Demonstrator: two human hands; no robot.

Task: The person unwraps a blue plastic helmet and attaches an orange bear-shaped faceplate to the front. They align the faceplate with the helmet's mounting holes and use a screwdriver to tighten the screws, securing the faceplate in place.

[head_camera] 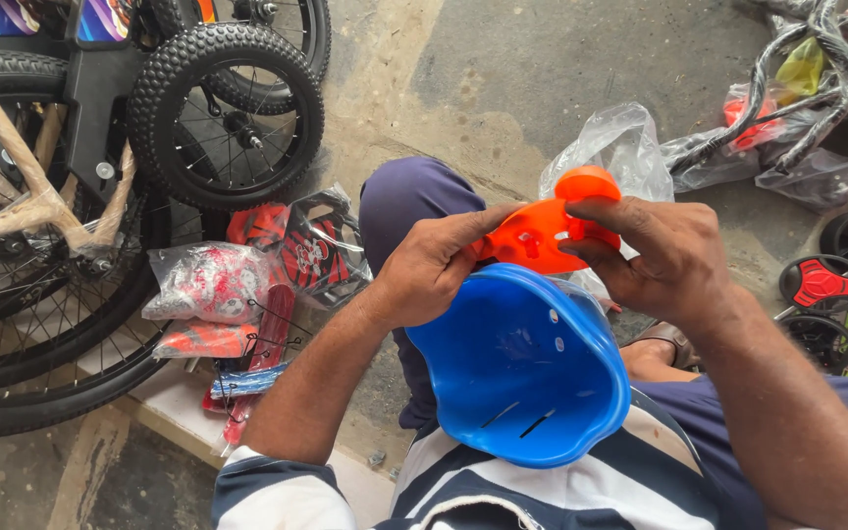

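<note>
I'm pinching the orange plastic piece [542, 234] with both hands — left hand [431, 267], right hand [664, 257] — fingers closed on it. The blue plastic seat [522, 378] is resting in my lap.

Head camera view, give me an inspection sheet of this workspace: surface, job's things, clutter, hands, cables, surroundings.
Surface: bare, stained concrete floor.
Job's things: orange plastic part held between both hands; blue plastic seat shell resting on the lap below it.
Clutter: bagged red and white parts on the left; clear plastic bag behind the hands; more bagged pieces top right.
Hands: left hand and right hand both grip the orange part.
Cables: nothing seen.
Surroundings: small bicycle wheel with knobby tyre and wrapped bicycle frame on the left; red pedal on the right.
</note>
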